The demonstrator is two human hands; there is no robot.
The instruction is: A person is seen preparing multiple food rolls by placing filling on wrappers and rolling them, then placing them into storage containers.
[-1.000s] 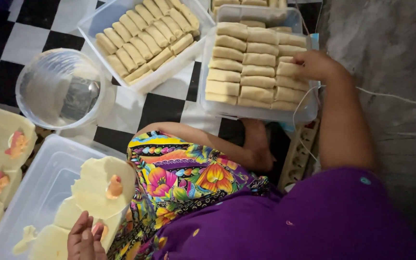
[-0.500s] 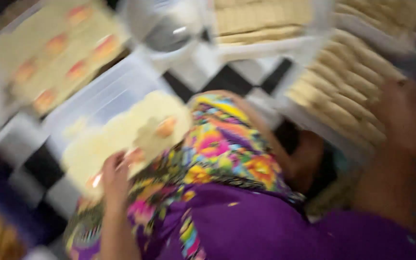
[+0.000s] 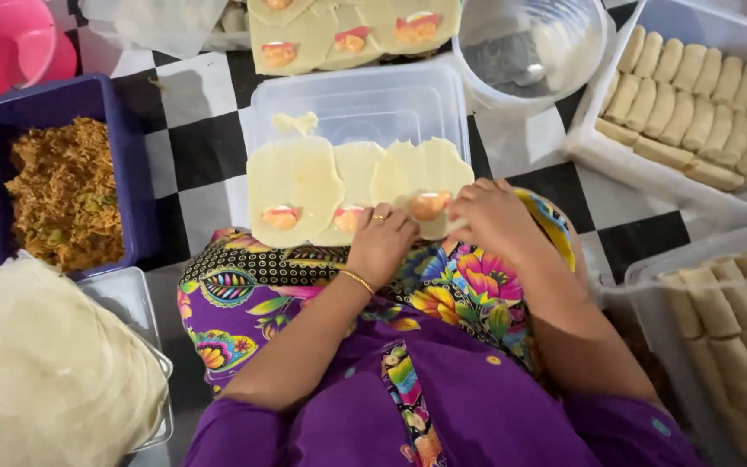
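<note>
Landmark: an upturned clear plastic container lid [image 3: 360, 108] lying on the floor just beyond the seated person's knees.
Wrappers: three pale, thin round dough wrappers [image 3: 296, 186] overlap in a row along the lid's near edge, each with a small orange dab of filling at its near rim.
Left hand [image 3: 379, 242]: palm down at the lid's near edge, fingers curled and pinching the rim of the middle wrapper; a ring and a thin gold bracelet show.
Right hand [image 3: 494, 216]: beside the left, fingers bent and closed on the near edge of the right-hand wrapper, over its filling [image 3: 430, 205].
Arms: both forearms run forward from purple sleeves over a bright floral lap.
Floor: black-and-white checked tiles [image 3: 192, 95].
Left of the lid: a dark blue tray of shredded brown filling [image 3: 64, 190]; nearer, a stack of plain wrappers [image 3: 45, 363].
Right of the lid: clear tubs of pale finished rolls [image 3: 702, 86].
Beyond the lid: a clear round bowl [image 3: 529, 47].
</note>
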